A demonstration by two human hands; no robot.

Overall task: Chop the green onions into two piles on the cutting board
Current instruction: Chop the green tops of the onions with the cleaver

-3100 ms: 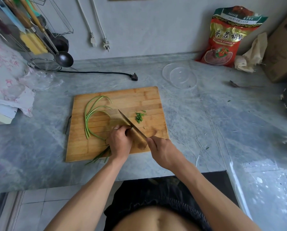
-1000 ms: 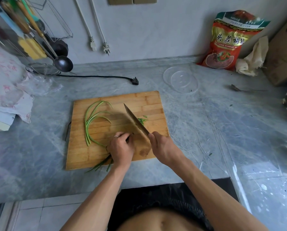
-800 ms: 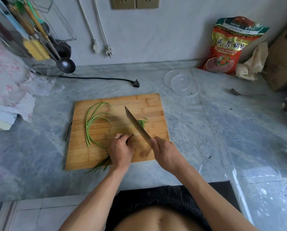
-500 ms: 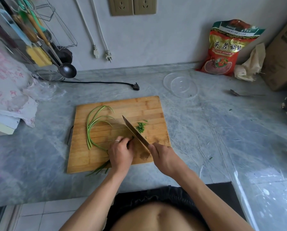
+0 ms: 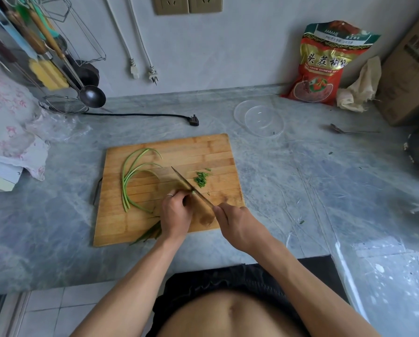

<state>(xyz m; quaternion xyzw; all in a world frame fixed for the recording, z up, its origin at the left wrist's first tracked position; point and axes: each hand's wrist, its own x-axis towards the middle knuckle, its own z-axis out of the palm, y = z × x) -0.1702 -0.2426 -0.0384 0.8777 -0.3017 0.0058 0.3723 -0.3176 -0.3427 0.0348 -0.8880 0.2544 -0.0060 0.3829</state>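
Head view, looking down on a wooden cutting board [image 5: 203, 152] flat on a grey marbled worktop [image 5: 300, 190], long edges running left to right. Green onions [image 5: 130, 177] on the board's left half: long stalks lying near to far, tips curling right at the far end, near ends bending toward the left hand and poking out past the board's near edge beneath the wrist. Small pile of chopped pieces [image 5: 201, 179] right of centre, just beyond the blade. Knife [image 5: 186, 184] with long axis diagonal, tip pointing far and left, handle near and right, blade down at the stalks beside the left knuckles.

Left hand [image 5: 175, 215] knuckles up, fingers curled under in a pinching grip on the bunched stalks, ring on one finger, forearm coming in from the near left. Right hand [image 5: 237, 224] wrapped in a tight grip round the knife handle, back of hand up, forearm angling in from the near right.

Beyond the board: clear plastic lid [image 5: 259, 119], black plug and cable [image 5: 155, 116], red snack bag [image 5: 325, 64] against the wall, crumpled cloth [image 5: 359, 88], cardboard box [image 5: 412, 69], spoon [image 5: 349, 130], ladle [image 5: 92, 96] hanging from a rack at far left.
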